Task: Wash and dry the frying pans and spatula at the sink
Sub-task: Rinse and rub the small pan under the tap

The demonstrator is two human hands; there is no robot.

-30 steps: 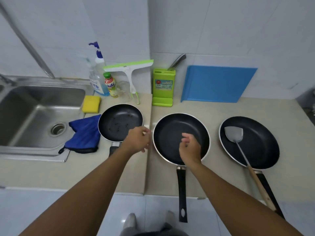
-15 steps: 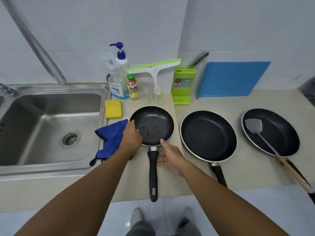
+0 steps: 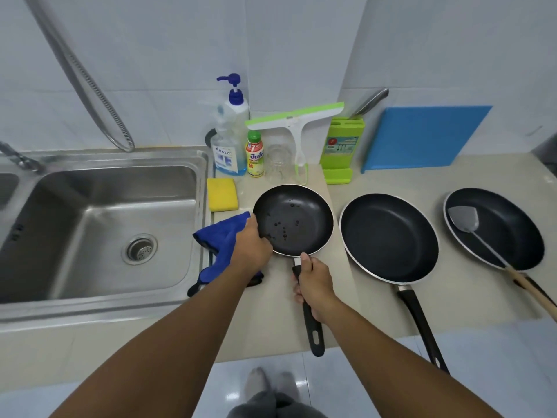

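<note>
Three black frying pans stand on the counter. The small pan (image 3: 297,218), speckled with dark spots, sits nearest the sink (image 3: 99,224). My right hand (image 3: 315,286) grips its black handle just below the rim. My left hand (image 3: 251,247) holds the pan's left rim, thumb over the edge. The middle pan (image 3: 388,236) lies to the right, handle toward me. The right pan (image 3: 500,224) carries a grey spatula (image 3: 464,220) with a wooden handle. A yellow sponge (image 3: 222,194) and a blue cloth (image 3: 218,239) lie between pan and sink.
Along the wall stand a dish soap pump bottle (image 3: 230,140), a small green-capped bottle (image 3: 254,155), a glass (image 3: 277,162), a green squeegee (image 3: 297,122), a green knife block (image 3: 342,146) and a blue cutting board (image 3: 422,137). A metal hose (image 3: 90,86) hangs over the sink.
Both hands moved from the middle pan area to the small pan. My right hand closed round its handle and my left hand took its left rim. The view swung left toward the sink.
</note>
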